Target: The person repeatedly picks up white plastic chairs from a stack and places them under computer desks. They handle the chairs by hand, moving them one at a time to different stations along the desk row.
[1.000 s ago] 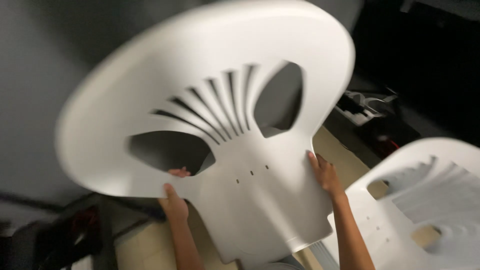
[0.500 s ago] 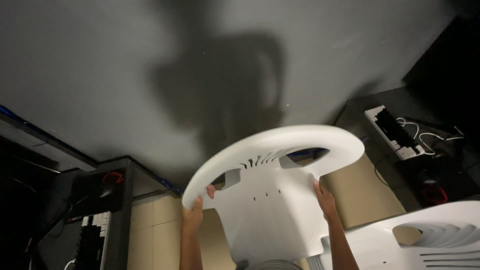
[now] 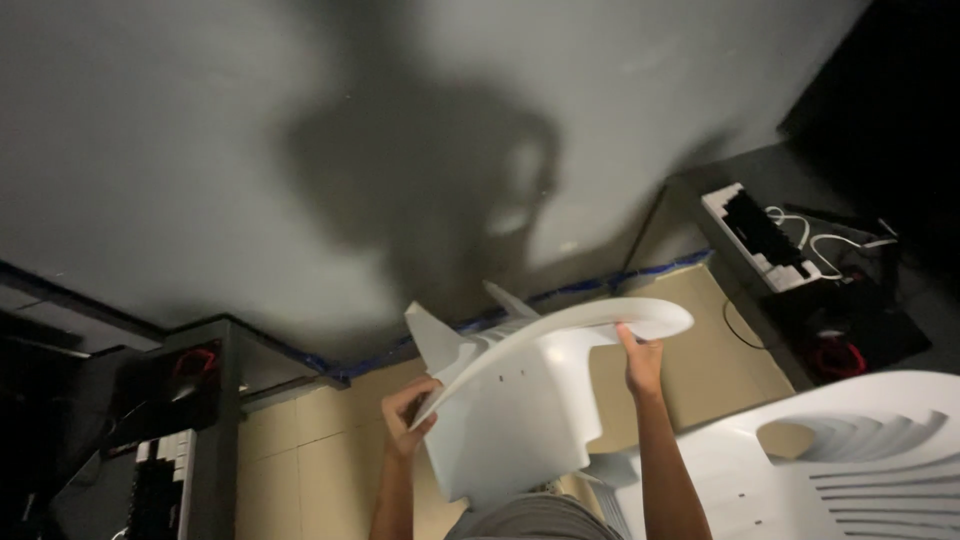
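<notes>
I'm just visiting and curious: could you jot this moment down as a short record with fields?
Left hand: grips left edge of the white chair
Right hand: grips chair's curved top rim
Chair: held up, tilted, above the tan floor
Second chair: white, lower right
Behind: grey wall with shadow
Left: dark shelf

Both forearms raised forward, left grip (image 3: 408, 418) curled shut, right grip (image 3: 641, 362) closed higher up
</notes>
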